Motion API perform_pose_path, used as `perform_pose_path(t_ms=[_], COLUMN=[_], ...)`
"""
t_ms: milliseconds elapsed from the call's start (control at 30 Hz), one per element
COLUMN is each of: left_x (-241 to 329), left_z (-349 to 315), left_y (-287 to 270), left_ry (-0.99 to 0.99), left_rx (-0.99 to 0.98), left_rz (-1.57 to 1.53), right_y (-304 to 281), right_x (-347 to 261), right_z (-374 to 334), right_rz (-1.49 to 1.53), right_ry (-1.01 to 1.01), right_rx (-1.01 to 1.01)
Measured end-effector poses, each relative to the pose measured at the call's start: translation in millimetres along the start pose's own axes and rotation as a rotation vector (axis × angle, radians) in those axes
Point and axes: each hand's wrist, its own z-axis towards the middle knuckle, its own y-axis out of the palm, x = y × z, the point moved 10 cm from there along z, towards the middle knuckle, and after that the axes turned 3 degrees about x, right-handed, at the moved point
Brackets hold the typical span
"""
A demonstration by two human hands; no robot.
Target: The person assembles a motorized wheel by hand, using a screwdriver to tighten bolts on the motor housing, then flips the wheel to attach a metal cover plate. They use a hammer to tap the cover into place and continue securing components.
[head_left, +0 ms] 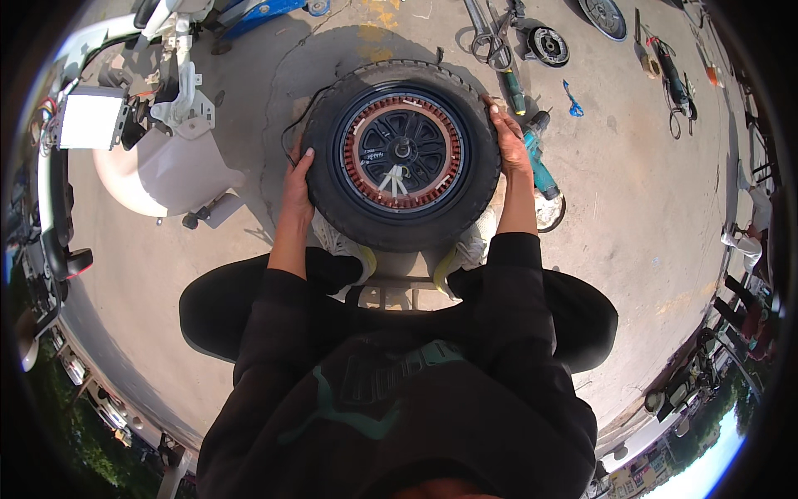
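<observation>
A scooter-type wheel with a black rubber tyre (391, 235) is in front of me, over my shoes. Its open hub shows a ring of copper windings (356, 170) around a dark spoked core (413, 133) with a central axle. Pale strips or wires lie on the lower part of the core. My left hand (298, 181) grips the tyre's left side, thumb on the sidewall. On the opposite side, my right hand (512, 143) is closed around the tyre edge. A dark cable (293, 129) runs beside the wheel near my left hand.
Right of the wheel lies a teal cordless drill (542, 170). Farther off are a green-handled tool (515, 93), scissors-like metal tools (492, 48), a round hub part (548, 46), a blue item (573, 98) and a corded black tool (677, 83). A partly dismantled white vehicle (166, 170) stands left.
</observation>
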Motion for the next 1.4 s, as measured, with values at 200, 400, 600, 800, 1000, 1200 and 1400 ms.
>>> perform_pose_path(t_ms=[200, 400, 600, 800, 1000, 1200, 1400], left_x=[-5, -34, -17, 1, -96, -130, -15], left_z=[-11, -10, -28, -81, -117, -76, -82], left_y=[16, -5, -15, -35, -131, -151, -94], left_ry=[0.020, 0.023, 0.042, 0.183, -0.035, -0.325, 0.294], left_rx=[0.048, 0.138, 0.358, 0.618, 0.897, 0.759, 1.001], left_rz=[0.019, 0.007, 0.299, -0.006, -0.268, -0.038, 1.169], right_y=[-10, -2, -8, -17, -10, -10, -46], right_x=[2, -12, 0, -14, -16, -7, -2], right_z=[20, 32, 44, 46, 34, -11, -51], right_rz=[-0.087, -0.226, -0.390, -0.880, -1.033, -1.053, -1.141], right_ry=[-0.025, -0.098, -0.174, -0.349, -0.342, -0.387, -0.238], right_rx=[0.004, -0.006, 0.038, 0.256, 0.365, 0.518, 0.524])
